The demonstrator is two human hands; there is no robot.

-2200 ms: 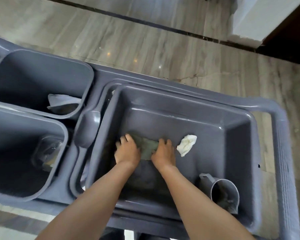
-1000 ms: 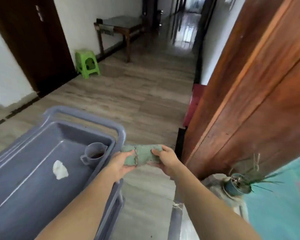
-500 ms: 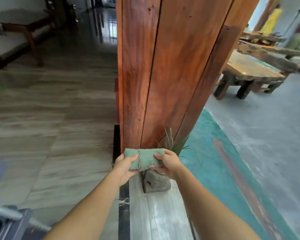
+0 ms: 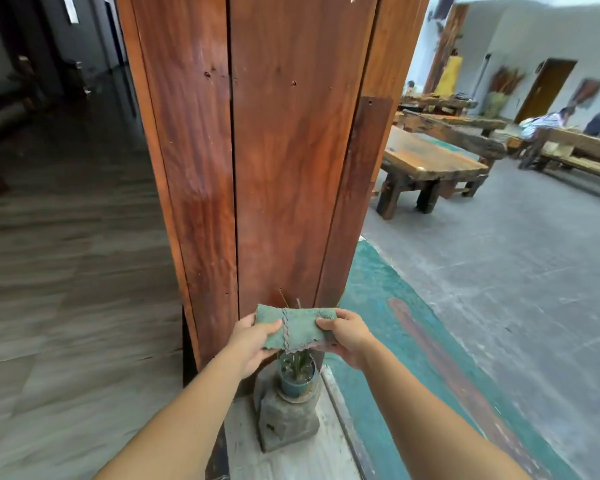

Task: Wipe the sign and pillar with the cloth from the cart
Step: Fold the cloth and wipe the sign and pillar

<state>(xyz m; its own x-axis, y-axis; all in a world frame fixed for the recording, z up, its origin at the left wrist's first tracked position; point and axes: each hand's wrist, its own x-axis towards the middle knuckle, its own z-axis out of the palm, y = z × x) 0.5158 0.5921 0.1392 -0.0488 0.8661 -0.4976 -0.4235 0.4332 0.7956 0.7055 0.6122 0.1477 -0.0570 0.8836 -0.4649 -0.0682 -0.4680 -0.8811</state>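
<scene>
Grey wood-grain floor [image 4: 66, 271] lies open at nine o'clock. The left hand [image 4: 252, 341] pinches the left end of a folded green cloth [image 4: 293, 327], thumb on top; the fabric looks napped, with a zigzag-stitched hem across its middle. The right hand [image 4: 349, 336] pinches the right end the same way. The cloth hangs at six o'clock, just before the reddish plank pillar [image 4: 274, 150], whose boards meet at dark vertical seams. Below it, a small potted plant [image 4: 297, 370] stands on a rough stone block [image 4: 286, 420]. At two o'clock, a thick slab bench [image 4: 430, 164] stands on bare concrete.
</scene>
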